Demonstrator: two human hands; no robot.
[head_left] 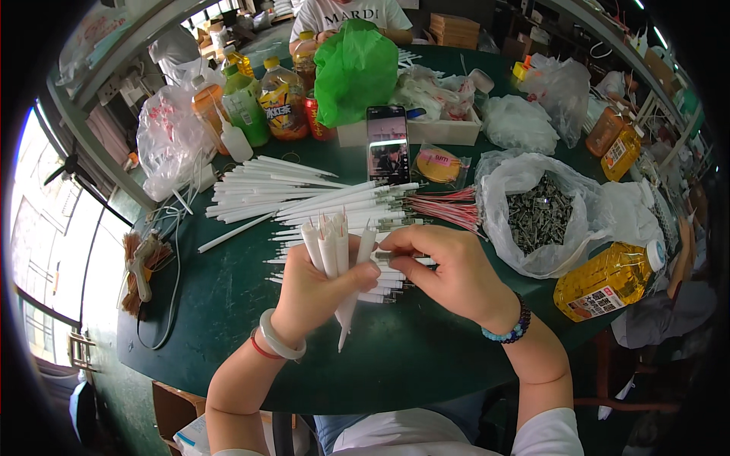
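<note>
White sticks [328, 254] stand bunched in the person's left hand [313, 295], above the green surface [236, 319], its fingers wrapped around them, with one pointed end poking out below. Just beside them is the right hand [460, 266], thumb and index fingertips close together; from where I stand I cannot tell whether they pinch anything. Past both hands lies a heap of loose sticks [262, 190], with red wires [449, 211] to its right, near an open plastic bag [496, 220] of small dark pieces [540, 214]. Beyond the heap, a phone [388, 148] leans upright.
</note>
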